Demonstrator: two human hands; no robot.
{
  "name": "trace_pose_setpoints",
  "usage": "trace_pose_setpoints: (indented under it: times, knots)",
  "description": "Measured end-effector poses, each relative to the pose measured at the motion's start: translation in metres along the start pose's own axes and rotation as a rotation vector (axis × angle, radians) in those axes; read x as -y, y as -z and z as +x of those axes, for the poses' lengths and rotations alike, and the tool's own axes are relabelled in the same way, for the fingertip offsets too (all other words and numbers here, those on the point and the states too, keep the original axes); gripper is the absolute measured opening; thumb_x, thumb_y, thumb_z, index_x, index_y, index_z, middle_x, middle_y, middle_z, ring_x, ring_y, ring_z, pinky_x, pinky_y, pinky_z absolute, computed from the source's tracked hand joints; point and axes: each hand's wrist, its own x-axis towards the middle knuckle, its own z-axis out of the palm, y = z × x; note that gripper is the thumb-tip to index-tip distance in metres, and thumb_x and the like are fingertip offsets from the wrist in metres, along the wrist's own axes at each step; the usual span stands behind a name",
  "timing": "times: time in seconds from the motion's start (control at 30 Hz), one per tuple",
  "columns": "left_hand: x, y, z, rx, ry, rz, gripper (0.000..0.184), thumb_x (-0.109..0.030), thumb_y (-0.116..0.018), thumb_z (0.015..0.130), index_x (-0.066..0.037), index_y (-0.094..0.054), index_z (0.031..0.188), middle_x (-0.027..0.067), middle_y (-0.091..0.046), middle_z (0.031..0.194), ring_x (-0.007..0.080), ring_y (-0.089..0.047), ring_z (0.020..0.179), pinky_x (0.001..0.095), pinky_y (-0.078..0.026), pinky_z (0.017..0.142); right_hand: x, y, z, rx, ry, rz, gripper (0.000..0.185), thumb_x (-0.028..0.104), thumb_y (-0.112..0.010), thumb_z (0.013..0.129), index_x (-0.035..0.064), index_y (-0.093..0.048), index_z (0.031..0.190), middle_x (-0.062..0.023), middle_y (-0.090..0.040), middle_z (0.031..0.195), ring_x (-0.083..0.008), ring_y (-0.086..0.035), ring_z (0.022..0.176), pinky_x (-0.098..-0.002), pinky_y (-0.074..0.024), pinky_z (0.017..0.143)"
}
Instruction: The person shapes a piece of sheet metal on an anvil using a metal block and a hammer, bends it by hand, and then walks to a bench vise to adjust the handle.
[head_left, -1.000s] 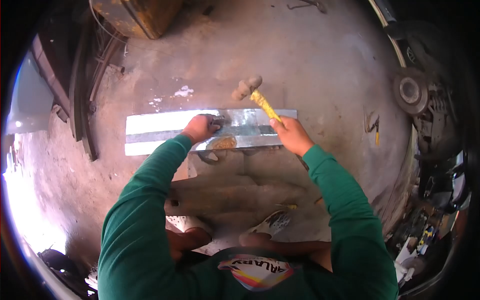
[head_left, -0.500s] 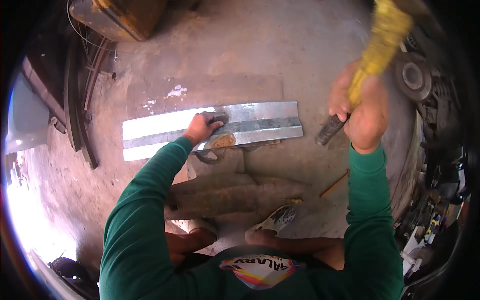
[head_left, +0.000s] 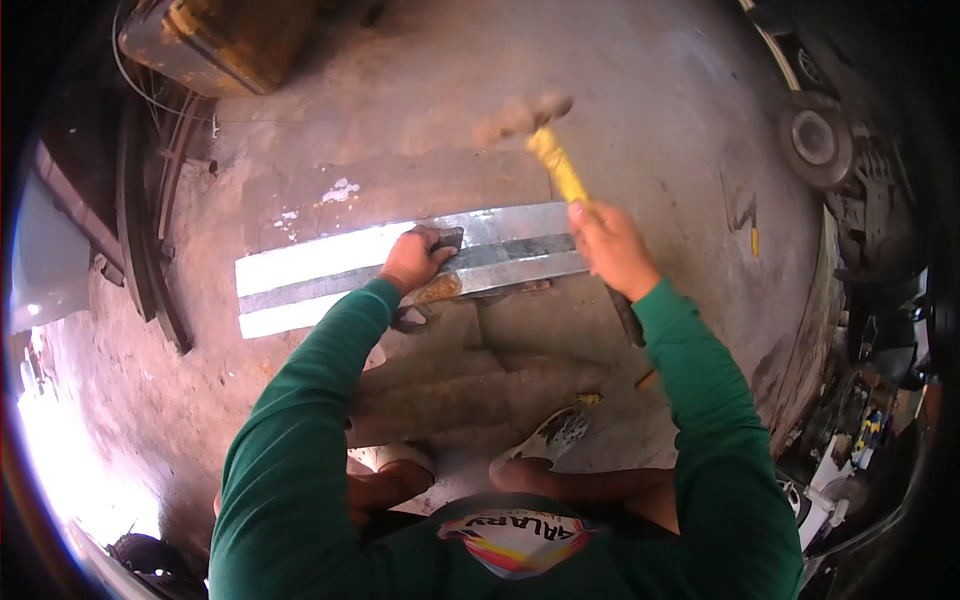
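Observation:
A long, shiny metal sheet [head_left: 510, 228] with a dark groove along its middle lies across the floor in front of me. My left hand [head_left: 413, 260] is closed on a small dark block [head_left: 449, 240], which rests on the sheet at the groove. My right hand [head_left: 615, 250] grips a hammer by its yellow-wrapped handle [head_left: 560, 168]. The hammer's head [head_left: 525, 117] is blurred and hangs above the floor beyond the sheet's far edge. The handle's dark lower end sticks out below my fist. A brown patch [head_left: 438, 290] shows beside my left wrist.
Between my feet and the sheet lies a rusty metal piece [head_left: 450, 395]. A rusty box [head_left: 215, 45] stands at the far left, near long metal strips [head_left: 135, 210]. At the right are a brake disc [head_left: 815, 137] and a yellow-handled tool [head_left: 755, 241].
The hammer rose high to the right, then came back left and down over the sheet. My left hand and the block have shifted slightly right along the groove.

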Motion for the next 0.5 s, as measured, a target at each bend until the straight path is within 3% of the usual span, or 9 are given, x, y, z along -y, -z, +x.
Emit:
trace_pose_setpoints:
  times: [0.1,0.17,0.2,0.27,0.33,0.4,0.43,0.5]
  knots:
    - [-0.003,-0.004,0.003,-0.036,-0.113,-0.004,0.043,-0.037,-0.086,0.092,0.002,-0.069,0.088,0.0261,-0.070,0.092,0.0478,-0.068,0.088,0.0510,-0.055,0.080,0.072,0.026,-0.027,-0.074,0.207,0.217,0.041,0.043,-0.054,0.116,0.0092,-0.063,0.096,0.0053,-0.050,0.070,-0.0036,-0.042,0.058,-0.0236,-0.0376,0.052]
    - [-0.002,-0.004,0.002,-0.041,-0.117,-0.021,0.043,-0.036,-0.085,0.092,0.002,-0.068,0.086,0.0264,-0.070,0.093,0.0482,-0.068,0.088,0.0510,-0.055,0.080,0.107,0.033,-0.035,-0.089,0.523,0.326,0.042,0.045,-0.052,0.116,0.0086,-0.063,0.096,0.0037,-0.053,0.071,-0.0045,-0.044,0.057,-0.0236,-0.0391,0.052]
    - [0.000,-0.007,0.000,-0.033,-0.117,-0.021,0.043,-0.036,-0.085,0.092,0.002,-0.068,0.086,0.0264,-0.070,0.093,0.0482,-0.068,0.088,0.0510,-0.055,0.080,0.103,0.026,-0.035,-0.092,0.517,0.330,0.042,0.045,-0.052,0.116,0.0086,-0.063,0.096,0.0037,-0.053,0.071,-0.0045,-0.044,0.057,-0.0236,-0.0391,0.052]
    - [0.000,-0.010,0.003,-0.069,-0.104,-0.003,0.043,-0.037,-0.085,0.093,0.002,-0.069,0.087,0.0265,-0.071,0.094,0.0479,-0.068,0.089,0.0508,-0.055,0.080,0.083,0.008,-0.031,-0.074,0.763,0.438,0.046,0.047,-0.053,0.114,0.0062,-0.065,0.097,-0.0016,-0.058,0.072,-0.0103,-0.053,0.061,-0.0294,-0.0458,0.056]
    - [-0.009,-0.002,0.002,-0.007,-0.038,0.030,0.040,-0.037,-0.083,0.094,0.001,-0.071,0.091,0.0267,-0.072,0.099,0.0476,-0.070,0.095,0.0512,-0.056,0.085,-0.003,-0.020,-0.021,-0.099,0.640,-0.113,0.051,0.049,-0.054,0.112,0.0024,-0.067,0.098,-0.0091,-0.061,0.073,-0.0183,-0.060,0.068,-0.0378,-0.0511,0.064]
    - [-0.023,0.009,0.001,0.028,0.000,0.026,0.041,-0.041,-0.080,0.096,-0.001,-0.076,0.100,0.0262,-0.074,0.108,0.0468,-0.071,0.103,0.0515,-0.057,0.092,-0.075,-0.045,-0.003,0.092,0.126,-0.670,0.050,0.046,-0.057,0.111,-0.0015,-0.066,0.096,-0.0136,-0.060,0.074,-0.0228,-0.062,0.073,-0.0423,-0.0516,0.071]
    - [-0.021,0.017,0.006,0.018,-0.027,0.042,0.041,-0.041,-0.080,0.096,-0.001,-0.076,0.100,0.0262,-0.074,0.108,0.0468,-0.071,0.103,0.0515,-0.057,0.092,-0.064,-0.039,-0.007,0.061,0.139,-0.666,0.050,0.046,-0.057,0.111,-0.0015,-0.066,0.096,-0.0136,-0.060,0.074,-0.0228,-0.062,0.073,-0.0423,-0.0516,0.071]
    - [-0.010,0.026,0.006,0.175,0.072,0.196,0.044,-0.044,-0.080,0.095,-0.001,-0.077,0.103,0.0254,-0.075,0.110,0.0456,-0.072,0.106,0.0521,-0.057,0.094,-0.046,-0.014,-0.013,-0.042,-0.119,-0.149,0.050,0.045,-0.058,0.111,-0.0023,-0.065,0.095,-0.0147,-0.060,0.072,-0.0247,-0.059,0.071,-0.0433,-0.0492,0.070]
